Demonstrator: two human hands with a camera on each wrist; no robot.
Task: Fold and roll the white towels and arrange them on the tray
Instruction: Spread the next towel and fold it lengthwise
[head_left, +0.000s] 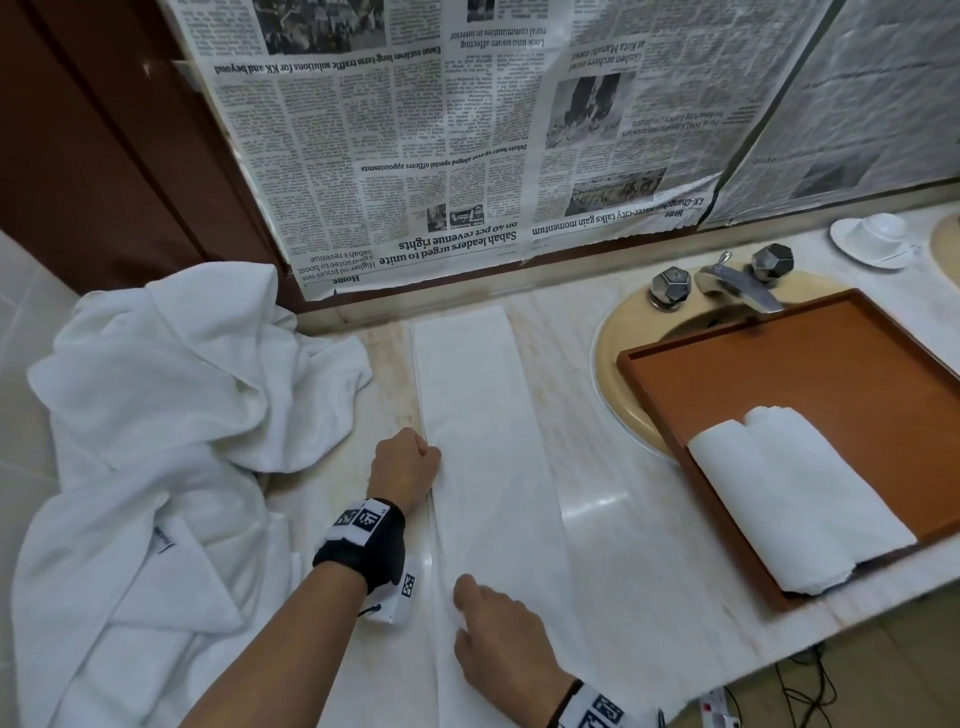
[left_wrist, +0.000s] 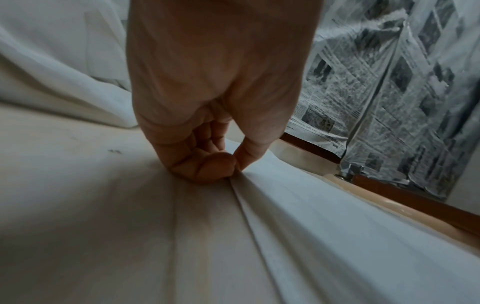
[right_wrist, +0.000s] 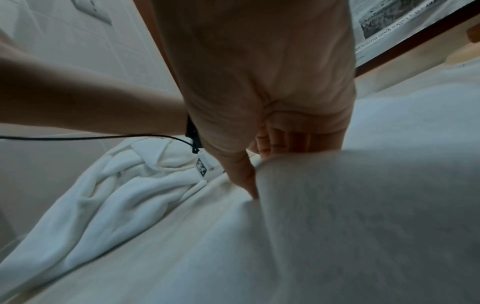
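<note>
A long white towel (head_left: 483, 415), folded into a narrow strip, lies lengthwise on the marble counter (head_left: 623, 467). My left hand (head_left: 415, 457) is at the strip's left edge, about halfway along. In the left wrist view its thumb and forefinger (left_wrist: 233, 167) pinch that edge of the towel (left_wrist: 324, 216). My right hand (head_left: 478, 618) is on the near end of the strip. In the right wrist view its fingers (right_wrist: 275, 142) curl behind a raised fold of the towel (right_wrist: 363, 205). A brown wooden tray (head_left: 779, 364) at the right holds a rolled white towel (head_left: 795, 499).
A heap of loose white towels (head_left: 156, 415) fills the counter's left side. The tray sits over a beige sink (head_left: 613, 353) with a metal tap (head_left: 737, 280). A cup and saucer (head_left: 872, 239) stand at the back right. Newspaper (head_left: 467, 130) covers the wall behind. Cables (head_left: 800, 680) hang past the front edge.
</note>
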